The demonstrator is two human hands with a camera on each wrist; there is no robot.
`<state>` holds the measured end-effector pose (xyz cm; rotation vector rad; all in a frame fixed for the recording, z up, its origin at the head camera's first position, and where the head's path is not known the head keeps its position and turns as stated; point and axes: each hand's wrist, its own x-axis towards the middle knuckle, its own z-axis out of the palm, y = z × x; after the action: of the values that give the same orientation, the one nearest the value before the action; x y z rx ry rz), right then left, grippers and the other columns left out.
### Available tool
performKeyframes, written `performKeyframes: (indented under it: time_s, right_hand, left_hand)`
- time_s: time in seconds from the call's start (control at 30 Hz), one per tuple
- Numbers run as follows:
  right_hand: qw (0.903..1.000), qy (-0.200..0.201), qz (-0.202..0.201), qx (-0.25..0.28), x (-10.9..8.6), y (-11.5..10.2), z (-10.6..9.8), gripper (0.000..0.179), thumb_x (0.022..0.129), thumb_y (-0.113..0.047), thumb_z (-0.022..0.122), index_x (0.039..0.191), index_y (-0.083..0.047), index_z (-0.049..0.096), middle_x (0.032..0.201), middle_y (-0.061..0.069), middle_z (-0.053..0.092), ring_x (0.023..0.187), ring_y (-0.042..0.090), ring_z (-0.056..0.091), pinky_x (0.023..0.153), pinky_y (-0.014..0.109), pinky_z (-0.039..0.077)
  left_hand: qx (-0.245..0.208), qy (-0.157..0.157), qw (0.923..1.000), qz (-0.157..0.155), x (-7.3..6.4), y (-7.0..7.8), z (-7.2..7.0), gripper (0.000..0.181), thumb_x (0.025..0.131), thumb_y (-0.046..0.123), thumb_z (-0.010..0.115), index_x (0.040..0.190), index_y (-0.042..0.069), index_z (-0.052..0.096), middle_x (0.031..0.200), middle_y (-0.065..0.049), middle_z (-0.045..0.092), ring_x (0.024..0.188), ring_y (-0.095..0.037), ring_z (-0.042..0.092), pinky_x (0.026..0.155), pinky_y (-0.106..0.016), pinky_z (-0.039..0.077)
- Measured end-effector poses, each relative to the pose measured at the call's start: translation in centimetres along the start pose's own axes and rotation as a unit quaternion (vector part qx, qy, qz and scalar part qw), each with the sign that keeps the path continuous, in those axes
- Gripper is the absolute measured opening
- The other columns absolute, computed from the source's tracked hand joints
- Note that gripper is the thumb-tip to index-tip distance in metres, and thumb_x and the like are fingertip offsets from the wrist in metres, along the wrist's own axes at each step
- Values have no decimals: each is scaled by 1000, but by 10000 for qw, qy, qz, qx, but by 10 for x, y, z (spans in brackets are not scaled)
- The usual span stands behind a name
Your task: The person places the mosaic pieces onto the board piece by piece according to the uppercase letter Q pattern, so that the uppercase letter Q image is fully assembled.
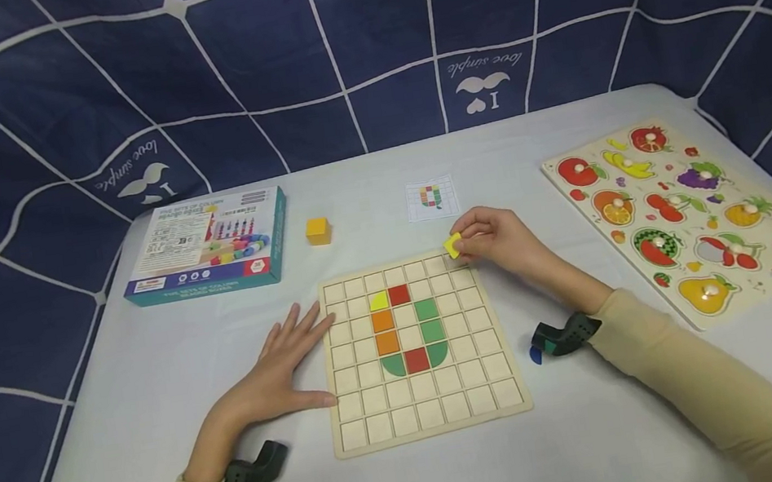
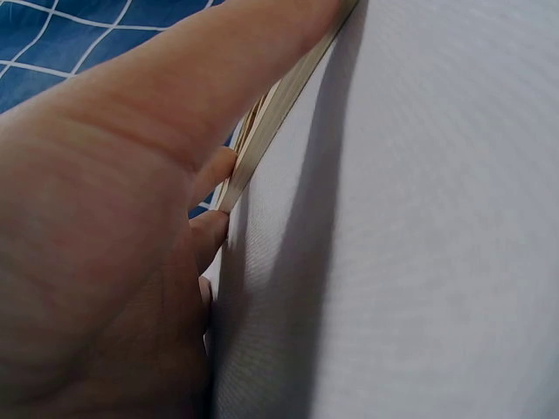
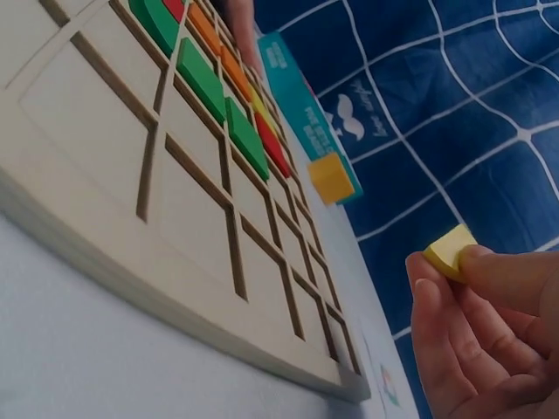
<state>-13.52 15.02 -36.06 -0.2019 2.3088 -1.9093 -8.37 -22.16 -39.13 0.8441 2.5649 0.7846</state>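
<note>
A wooden grid board [image 1: 402,420] lies on the table. Set in its cells are a yellow tile [image 1: 379,300], red tiles [image 1: 399,295], orange tiles [image 1: 383,320] and green tiles [image 1: 430,320]. Thumb and fingers of my right hand [image 1: 500,240] pinch another small yellow tile [image 1: 452,246] by the board's far right corner; in the right wrist view this yellow tile [image 3: 450,251] shows a curved side and is held above the board's surface. My left hand [image 1: 277,376] is spread at the board's left side, thumb and fingertips against its edge.
Behind the board lie a printed pattern card [image 1: 431,198] and an orange-yellow cube [image 1: 318,231]. A boxed bead set [image 1: 209,245] is at the back left. To the right lies a wooden fruit puzzle [image 1: 687,223]. A dark blue checked cloth [image 1: 372,37] hangs behind the table.
</note>
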Motion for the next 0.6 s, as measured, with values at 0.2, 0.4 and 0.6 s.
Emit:
performKeyframes:
  time_s: [0.2,0.4,0.6]
  right_hand:
    - [9997,-78,-87,-236,3,1,13,22,88,1,62,108,9,63,97,18,64,79,23,68,70,37,54]
    - [9956,-301,-286,-836,6,4,27,19,89,-1,62,106,3,67,96,12,66,76,19,67,69,33,54]
    - [9830,-473,-723,-1620,6,8,39,15,87,-2,64,100,-4,71,85,3,64,74,16,61,67,31,50]
  left_hand:
    - [17,-5,10000,2,0,0,-1,106,65,58,76,150,20,25,155,-8,9,139,-30,-11,107,-53,-7]
    - [-9,-27,10000,-16,0,1,-1,106,66,58,76,150,20,25,155,-9,9,139,-30,-11,106,-53,-8]
    - [-13,-28,10000,-38,0,2,-1,107,64,57,77,149,19,25,155,-9,9,139,-30,-11,106,-53,-8]
